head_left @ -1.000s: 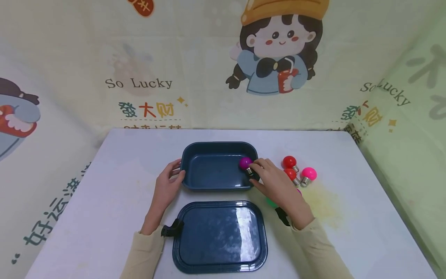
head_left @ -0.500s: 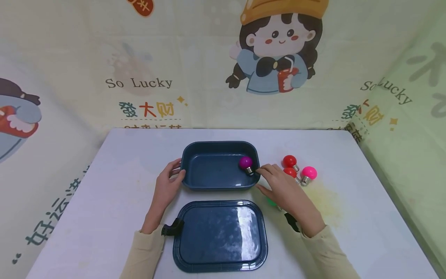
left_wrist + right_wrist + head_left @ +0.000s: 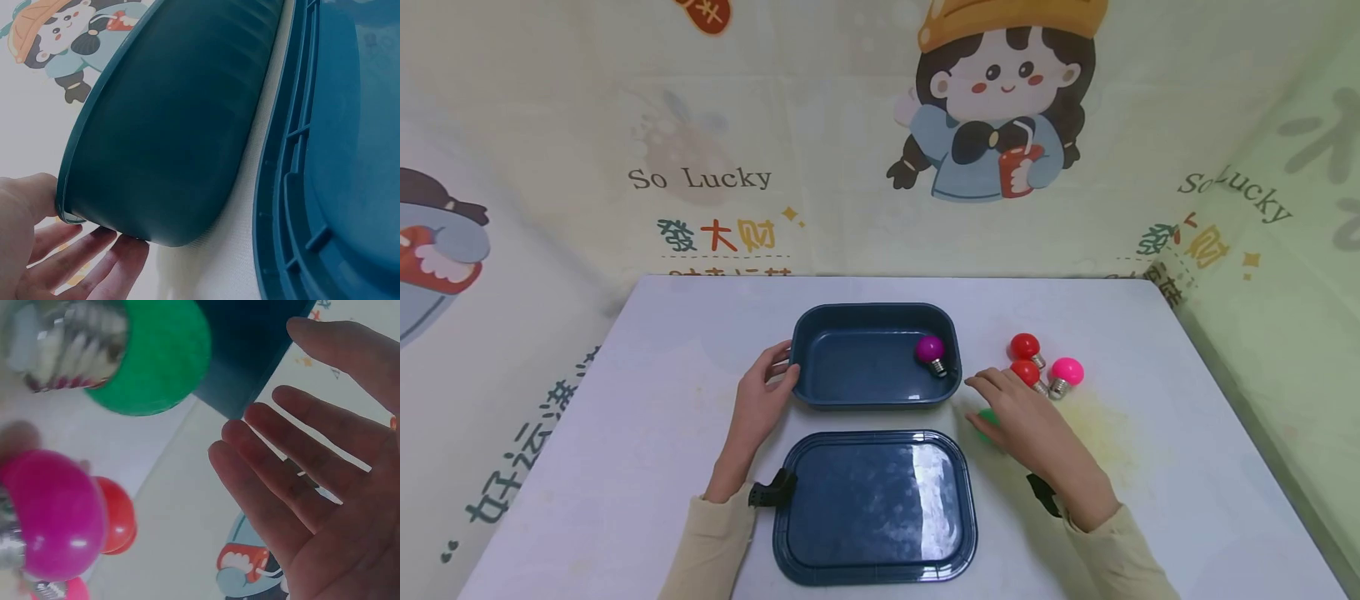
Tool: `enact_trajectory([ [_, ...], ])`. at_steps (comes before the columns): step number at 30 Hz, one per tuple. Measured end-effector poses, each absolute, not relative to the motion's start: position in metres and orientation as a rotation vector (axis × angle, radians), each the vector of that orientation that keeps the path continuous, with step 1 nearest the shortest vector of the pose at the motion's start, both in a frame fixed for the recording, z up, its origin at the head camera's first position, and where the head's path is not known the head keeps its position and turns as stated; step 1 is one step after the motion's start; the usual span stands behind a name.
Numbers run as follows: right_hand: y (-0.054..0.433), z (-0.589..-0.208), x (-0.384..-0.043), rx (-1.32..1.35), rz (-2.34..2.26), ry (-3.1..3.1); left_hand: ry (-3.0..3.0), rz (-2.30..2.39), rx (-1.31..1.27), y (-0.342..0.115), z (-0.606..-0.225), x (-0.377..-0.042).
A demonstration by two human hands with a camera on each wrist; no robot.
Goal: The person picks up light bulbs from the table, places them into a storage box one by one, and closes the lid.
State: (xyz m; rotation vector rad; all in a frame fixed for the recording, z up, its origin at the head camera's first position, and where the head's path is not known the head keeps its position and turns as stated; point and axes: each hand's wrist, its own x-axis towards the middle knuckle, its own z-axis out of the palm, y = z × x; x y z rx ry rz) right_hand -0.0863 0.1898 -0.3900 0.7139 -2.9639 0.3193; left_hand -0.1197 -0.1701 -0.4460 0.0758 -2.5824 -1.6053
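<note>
My left hand (image 3: pixel 763 396) holds the left end of a dark blue rectangular box (image 3: pixel 857 392), thumb at the rim and fingers against the outer wall (image 3: pixel 156 156). A purple light bulb (image 3: pixel 930 348) lies inside, near the box's right end. Just right of the box, my right hand (image 3: pixel 1030 421) hangs with its fingers extended, as the right wrist view shows, holding nothing. A green bulb (image 3: pixel 987 425) is partly hidden beneath its thumb. A magenta bulb (image 3: pixel 59 515) shows close by in the right wrist view; the hand hides it from the head view.
Nearest me lies the box's flat blue lid (image 3: pixel 872 508). Two red bulbs (image 3: pixel 1025 346) and a pink bulb (image 3: pixel 1067 372) lie on the white table (image 3: pixel 1180 433) right of the box. A printed cloth (image 3: pixel 842 167) stands behind the table.
My right hand has let go of the purple bulb inside the box and moved out over the rim to the right, towards the green bulb. The left hand stays at the box.
</note>
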Motion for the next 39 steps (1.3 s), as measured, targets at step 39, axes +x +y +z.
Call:
enact_trajectory([
  [39, 0.203, -0.402, -0.083, 0.783, 0.486, -3.002, -2.566, -1.616, 0.082, -0.169, -0.446, -0.118],
])
